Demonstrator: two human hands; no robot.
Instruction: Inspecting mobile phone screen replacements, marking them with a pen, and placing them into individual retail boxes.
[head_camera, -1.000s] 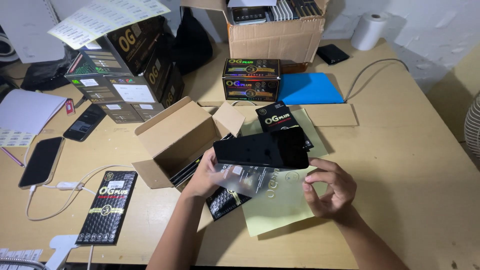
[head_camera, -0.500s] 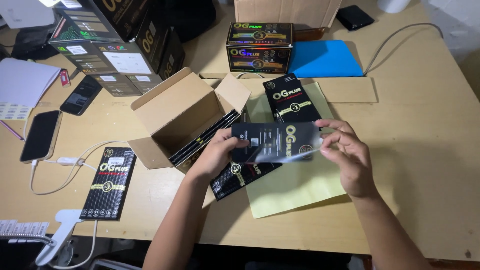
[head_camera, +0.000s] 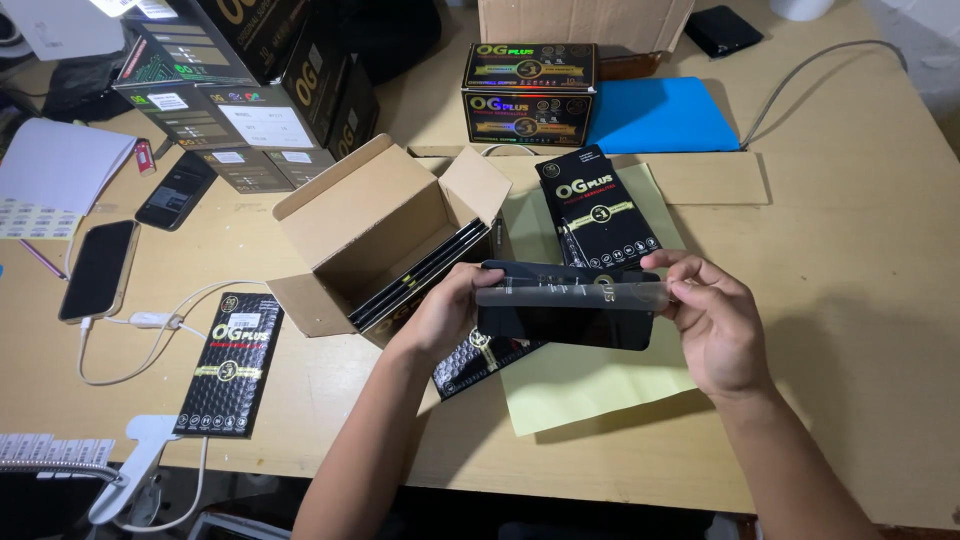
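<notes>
Lowered since before, both hands hold a flat black packet (head_camera: 565, 318) level.

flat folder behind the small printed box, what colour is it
Bright blue folder, plain, in the head view.

A flat black rectangular packet (head_camera: 565, 318) was held level above the tabletop (head_camera: 850, 300), long side across the view. A clear, glossy strip-like sheet (head_camera: 570, 294) was laid along its upper edge. Both ends were gripped, one by each hand, over a pale yellow sheet (head_camera: 590, 385).
</notes>
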